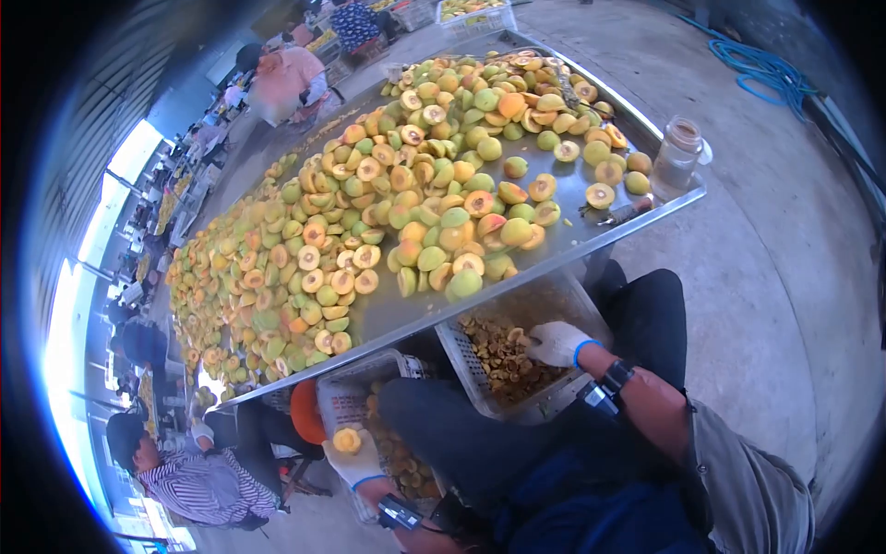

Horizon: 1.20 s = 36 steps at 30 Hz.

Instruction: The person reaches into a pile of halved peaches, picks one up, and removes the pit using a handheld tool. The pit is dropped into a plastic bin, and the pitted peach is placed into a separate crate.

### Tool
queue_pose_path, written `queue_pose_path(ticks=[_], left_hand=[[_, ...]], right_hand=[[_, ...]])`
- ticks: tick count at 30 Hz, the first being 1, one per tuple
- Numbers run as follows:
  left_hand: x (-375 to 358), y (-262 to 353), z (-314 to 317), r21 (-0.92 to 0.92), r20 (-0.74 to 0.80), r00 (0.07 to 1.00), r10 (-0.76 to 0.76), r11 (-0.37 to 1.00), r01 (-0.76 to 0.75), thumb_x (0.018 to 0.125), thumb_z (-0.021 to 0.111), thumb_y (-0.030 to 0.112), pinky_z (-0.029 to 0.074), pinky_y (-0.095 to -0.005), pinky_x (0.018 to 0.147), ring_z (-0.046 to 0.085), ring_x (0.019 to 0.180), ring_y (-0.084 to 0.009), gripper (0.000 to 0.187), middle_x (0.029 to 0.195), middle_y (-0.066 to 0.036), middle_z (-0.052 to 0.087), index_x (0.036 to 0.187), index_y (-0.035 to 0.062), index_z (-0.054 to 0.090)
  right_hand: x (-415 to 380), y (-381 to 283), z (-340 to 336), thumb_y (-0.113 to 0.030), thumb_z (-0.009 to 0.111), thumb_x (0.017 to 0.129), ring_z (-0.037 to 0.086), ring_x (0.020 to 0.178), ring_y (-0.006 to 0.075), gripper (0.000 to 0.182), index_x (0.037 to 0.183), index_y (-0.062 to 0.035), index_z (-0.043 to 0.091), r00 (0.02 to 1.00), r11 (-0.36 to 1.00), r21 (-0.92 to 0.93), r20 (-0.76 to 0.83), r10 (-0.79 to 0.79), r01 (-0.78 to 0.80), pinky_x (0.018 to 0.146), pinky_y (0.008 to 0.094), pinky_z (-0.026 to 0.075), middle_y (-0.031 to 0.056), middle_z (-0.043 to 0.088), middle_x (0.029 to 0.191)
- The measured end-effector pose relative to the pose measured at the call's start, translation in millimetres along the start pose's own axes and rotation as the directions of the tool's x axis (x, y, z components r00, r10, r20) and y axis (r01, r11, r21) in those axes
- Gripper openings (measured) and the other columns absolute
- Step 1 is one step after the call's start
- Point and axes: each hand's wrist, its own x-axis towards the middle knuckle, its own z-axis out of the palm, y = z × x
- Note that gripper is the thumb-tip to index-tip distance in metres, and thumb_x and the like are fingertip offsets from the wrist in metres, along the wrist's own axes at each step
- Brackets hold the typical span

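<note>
Our left grip (357, 461) grasping yellow fruit piece (347, 440) near crate (336, 403), below surface's (392, 314) near edge. Our right grip (556, 344) among brown pits (503, 362) in bin (456, 354); cannot tell whether clenched. Halved fruit (369, 189) heaped across surface; jar (677, 159) at near right corner.

Left hand (358, 461): holding a yellow fruit (347, 440) (cut or whole, hard to tell).
Right hand (557, 344): reaching into a crate (458, 367) of brown pieces (498, 355).
Metal table (397, 317): bearing heaped fruit (367, 169), many halved.
Clear jar (676, 161): standing at the table's corner.
Blue hose (780, 81): lying coiled.
</note>
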Motion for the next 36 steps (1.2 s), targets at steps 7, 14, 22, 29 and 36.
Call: queue_pose_path(ticks=[7, 14, 22, 29, 36], left_hand=[[-17.6, -2.6, 2.7, 0.371, 0.176, 0.960, 0.217, 0.889, -0.269, 0.106, 0.048, 0.040, 0.055, -0.0423, 0.082, 0.063, 0.099, -0.0287, 0.046, 0.110, -0.015, 0.064, 0.121, -0.0014, 0.059], [-42.5, 20.1, 26.6, -0.024, 0.000, 1.000, -0.020, 1.000, 0.020, 0.109, 0.044, 0.048, 0.055, -0.0422, 0.077, 0.066, 0.098, -0.0303, 0.050, 0.111, -0.013, 0.067, 0.124, 0.0031, 0.060], [11.9, -31.8, -60.5, 0.718, 0.157, 0.879, 0.450, 0.559, -0.415, 0.109, 0.052, 0.033, 0.054, -0.0413, 0.085, 0.064, 0.100, -0.0274, 0.043, 0.115, -0.018, 0.068, 0.124, -0.0056, 0.063], [-88.2, 63.3, 116.9, 0.445, -0.109, 0.971, 0.213, 0.884, -0.143, 0.102, 0.063, 0.020, 0.055, -0.0371, 0.095, 0.068, 0.104, -0.0228, 0.037, 0.112, -0.016, 0.072, 0.126, -0.0082, 0.066], [-152.3, -16.5, 238.8, 0.588, 0.534, 0.842, -0.079, 0.750, -0.302, 0.094, 0.073, 0.013, 0.056, -0.0366, 0.095, 0.070, 0.106, -0.0244, 0.037, 0.121, -0.017, 0.072, 0.127, -0.0035, 0.068]], right_hand=[[-14.0, -34.7, -9.9, -0.062, 0.053, 0.103, 0.064, 0.067, 0.0208, 0.068, 0.106, 0.0036, 0.071, 0.988, 0.853, 0.500, 0.057, 0.141, -0.150, 0.063, 0.0375, 0.050, 0.0119, 0.067, 0.080], [-13.6, -32.3, -0.2, -0.055, 0.059, 0.101, 0.061, 0.062, 0.0157, 0.059, 0.107, 0.0022, 0.072, 0.979, 0.884, 0.442, 0.187, 0.076, -0.153, 0.058, 0.0334, 0.048, 0.0078, 0.066, 0.079], [-10.3, -27.6, 5.1, -0.035, 0.065, 0.096, 0.070, 0.083, 0.0304, 0.043, 0.117, 0.0022, 0.066, 0.998, 0.939, 0.342, -0.024, 0.052, -0.040, 0.077, 0.0405, 0.053, 0.0193, 0.072, 0.092], [-16.6, -21.5, 11.5, -0.025, 0.068, 0.094, 0.068, 0.095, 0.0470, 0.030, 0.116, -0.0044, 0.064, 0.966, 0.972, 0.148, -0.210, -0.149, 0.182, 0.081, 0.0511, 0.053, 0.0267, 0.070, 0.094], [-37.3, -29.8, 9.7, -0.019, 0.073, 0.090, 0.069, 0.096, 0.0432, 0.034, 0.122, -0.0087, 0.066, 0.864, 0.893, 0.126, -0.342, -0.370, 0.432, 0.081, 0.0487, 0.055, 0.0220, 0.071, 0.099]])
